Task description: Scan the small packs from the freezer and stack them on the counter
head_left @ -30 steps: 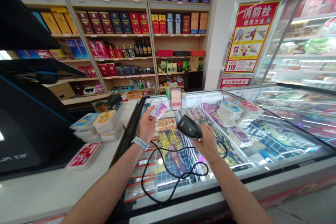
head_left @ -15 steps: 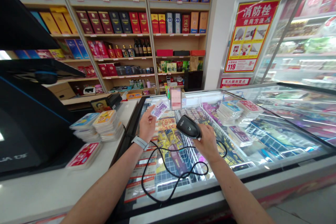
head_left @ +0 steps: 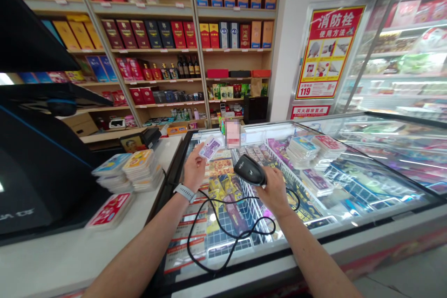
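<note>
Poster (head_left: pixel 327 51) reads "消防栓", "119"; lower sign (head_left: pixel 310 111), "灭火器放置点".

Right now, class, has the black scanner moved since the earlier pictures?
No, not visibly: the scanner, in the right hand, keeps its place against the freezer; only the whole view shifted slightly.

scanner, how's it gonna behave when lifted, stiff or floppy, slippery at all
The scanner is likely stiff: gripped at one end by the right hand, it shows no bend. Its sheen hints at a slightly slippery surface. Its rounded shape might make it rock if set down.
</note>
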`<state>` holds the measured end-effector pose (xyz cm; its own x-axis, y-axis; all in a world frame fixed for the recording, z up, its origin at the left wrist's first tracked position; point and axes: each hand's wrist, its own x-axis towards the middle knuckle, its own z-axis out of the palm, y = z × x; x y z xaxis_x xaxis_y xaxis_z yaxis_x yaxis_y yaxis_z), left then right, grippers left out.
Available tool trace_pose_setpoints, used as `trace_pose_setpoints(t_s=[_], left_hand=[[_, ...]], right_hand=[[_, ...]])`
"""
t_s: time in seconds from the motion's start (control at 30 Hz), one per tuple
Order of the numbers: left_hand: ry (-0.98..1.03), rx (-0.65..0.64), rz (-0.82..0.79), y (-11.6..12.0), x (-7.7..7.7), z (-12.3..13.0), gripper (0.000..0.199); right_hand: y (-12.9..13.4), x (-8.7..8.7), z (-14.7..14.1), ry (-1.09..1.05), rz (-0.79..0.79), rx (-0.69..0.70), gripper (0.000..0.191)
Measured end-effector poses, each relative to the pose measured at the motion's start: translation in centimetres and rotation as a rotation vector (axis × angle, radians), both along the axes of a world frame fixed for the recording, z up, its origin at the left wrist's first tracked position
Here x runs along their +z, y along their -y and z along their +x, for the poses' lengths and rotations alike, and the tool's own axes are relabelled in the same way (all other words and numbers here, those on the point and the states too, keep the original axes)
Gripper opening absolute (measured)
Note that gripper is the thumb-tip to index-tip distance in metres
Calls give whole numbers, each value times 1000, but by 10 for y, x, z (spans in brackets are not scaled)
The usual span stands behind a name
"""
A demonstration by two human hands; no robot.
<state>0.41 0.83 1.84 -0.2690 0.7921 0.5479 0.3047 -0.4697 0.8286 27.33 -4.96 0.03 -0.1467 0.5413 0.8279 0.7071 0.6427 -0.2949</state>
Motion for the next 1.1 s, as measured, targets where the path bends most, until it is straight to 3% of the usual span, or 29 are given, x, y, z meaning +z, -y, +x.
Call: trace_pose_setpoints(t_s=[0.63,0.87,1.1], left_hand=[[-29,-32,-85,13,9,-13,61],[-52,-14,-114,37,10,-33,66],[-50,58,-125,79,19,-64,69]], right_hand=[[0,-3,-1,7,1,-2,27],[-1,-3,-2,9,-4,-2,27],[0,-3,-2,4,-6,4,24]])
